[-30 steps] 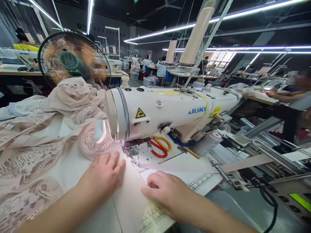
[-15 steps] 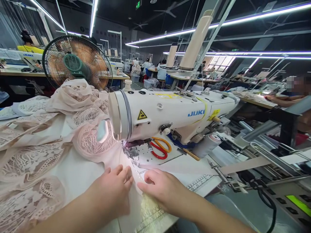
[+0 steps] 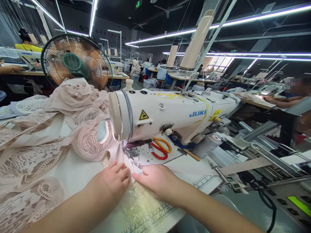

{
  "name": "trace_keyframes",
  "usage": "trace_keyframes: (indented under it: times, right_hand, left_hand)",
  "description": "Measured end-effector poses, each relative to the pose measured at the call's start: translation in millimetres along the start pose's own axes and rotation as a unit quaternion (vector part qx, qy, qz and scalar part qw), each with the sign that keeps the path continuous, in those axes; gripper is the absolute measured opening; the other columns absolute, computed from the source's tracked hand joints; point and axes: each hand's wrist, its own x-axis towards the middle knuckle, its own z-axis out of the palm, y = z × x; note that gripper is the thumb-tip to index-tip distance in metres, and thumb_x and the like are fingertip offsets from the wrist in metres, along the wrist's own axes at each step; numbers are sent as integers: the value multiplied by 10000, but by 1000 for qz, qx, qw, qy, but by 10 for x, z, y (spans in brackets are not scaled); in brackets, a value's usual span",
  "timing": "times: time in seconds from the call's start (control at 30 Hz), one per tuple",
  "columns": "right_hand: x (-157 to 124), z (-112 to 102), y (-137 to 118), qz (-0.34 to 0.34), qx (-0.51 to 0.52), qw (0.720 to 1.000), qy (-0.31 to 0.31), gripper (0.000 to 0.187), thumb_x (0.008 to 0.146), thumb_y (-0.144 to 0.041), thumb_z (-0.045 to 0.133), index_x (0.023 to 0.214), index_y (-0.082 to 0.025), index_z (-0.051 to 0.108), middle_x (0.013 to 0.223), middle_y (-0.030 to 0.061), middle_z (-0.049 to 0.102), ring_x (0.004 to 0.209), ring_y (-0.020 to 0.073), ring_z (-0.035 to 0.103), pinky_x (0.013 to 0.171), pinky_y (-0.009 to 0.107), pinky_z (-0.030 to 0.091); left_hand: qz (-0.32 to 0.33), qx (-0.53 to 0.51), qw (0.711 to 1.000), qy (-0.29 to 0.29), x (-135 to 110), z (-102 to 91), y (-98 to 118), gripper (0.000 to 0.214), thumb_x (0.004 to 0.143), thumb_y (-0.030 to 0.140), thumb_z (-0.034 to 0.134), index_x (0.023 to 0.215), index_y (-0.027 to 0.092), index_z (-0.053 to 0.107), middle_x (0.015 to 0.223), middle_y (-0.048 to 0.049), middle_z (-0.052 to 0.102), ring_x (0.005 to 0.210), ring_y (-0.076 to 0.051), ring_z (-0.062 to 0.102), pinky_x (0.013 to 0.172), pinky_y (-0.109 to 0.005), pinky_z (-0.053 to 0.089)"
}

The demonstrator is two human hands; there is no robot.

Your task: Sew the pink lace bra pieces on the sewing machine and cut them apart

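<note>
A light pink piece of fabric [image 3: 120, 159] lies under the needle end of a white sewing machine [image 3: 150, 111]. My left hand [image 3: 109, 183] is closed on the fabric just in front of the presser foot, fingers curled and pressed together. On the right edge of it my right hand [image 3: 156, 183] pinches with thumb and curled forefinger, close to the metal guide. Both hands are nearly touching. Part of the fabric curls up beyond my left fingers. The cloth inside both grips is mostly hidden.
Lace garment pieces [image 3: 31, 158] heap up on the left. Red-and-orange-handled scissors [image 3: 161, 149] and a wooden-handled tool [image 3: 190, 154] lie on the machine bed. A fan [image 3: 75, 63] stands behind. A pale strip [image 3: 245, 165] runs through metal rollers at right. Co-workers sit farther back.
Both hands have shifted slightly left, the right one also nearer the presser foot. Fabric now folds up beyond my left fingers. A co-worker's hand has appeared at the far left.
</note>
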Motion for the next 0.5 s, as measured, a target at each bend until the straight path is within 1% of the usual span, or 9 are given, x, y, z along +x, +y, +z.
trace_keyframes:
  times: [0.13,0.2,0.27,0.37,0.43,0.5]
  right_hand:
    - [64,-1,16,-8,-6,1000,1,360,778,-196,533,1135,-240,555,708,0,584,557,129,467,475,268,149]
    - [106,-33,7,1,-11,1000,-22,423,770,-189,548,1191,-227,538,700,1,602,549,138,505,461,259,171]
    - [147,-73,-9,9,-16,998,-56,529,754,-173,564,1277,-204,496,709,11,629,559,160,546,443,256,205]
    - [194,-110,-31,18,-27,996,-84,642,751,-156,565,1375,-176,414,749,37,668,580,192,591,427,261,266]
    - [214,-113,-43,28,-28,995,-93,663,748,-154,574,1389,-168,405,770,51,685,586,200,609,429,262,306]
    - [230,-114,-57,34,-26,994,-105,693,721,-150,606,1387,-155,413,768,62,692,578,205,617,433,264,340]
  left_hand:
    - [8,11,1000,7,-9,72,-70,401,817,64,433,1167,118,620,1222,-141,636,1070,-246,607,946,-380,476]
    - [8,20,1000,6,-20,122,-111,439,788,64,442,1193,124,601,1257,-133,618,1093,-250,594,944,-379,475]
    - [4,16,1000,8,-33,134,-136,464,769,90,459,1215,128,583,1295,-135,591,1135,-270,566,956,-413,466]
    - [-18,-13,1000,8,-52,60,-132,465,773,180,511,1233,131,561,1304,-152,576,1149,-308,546,955,-478,458]
    - [-34,-28,999,1,-60,-13,-118,475,763,258,577,1224,146,562,1277,-153,588,1132,-322,551,938,-490,464]
    - [-34,-30,999,-7,-62,-61,-113,481,748,310,628,1204,163,578,1252,-153,596,1123,-332,552,922,-493,470]
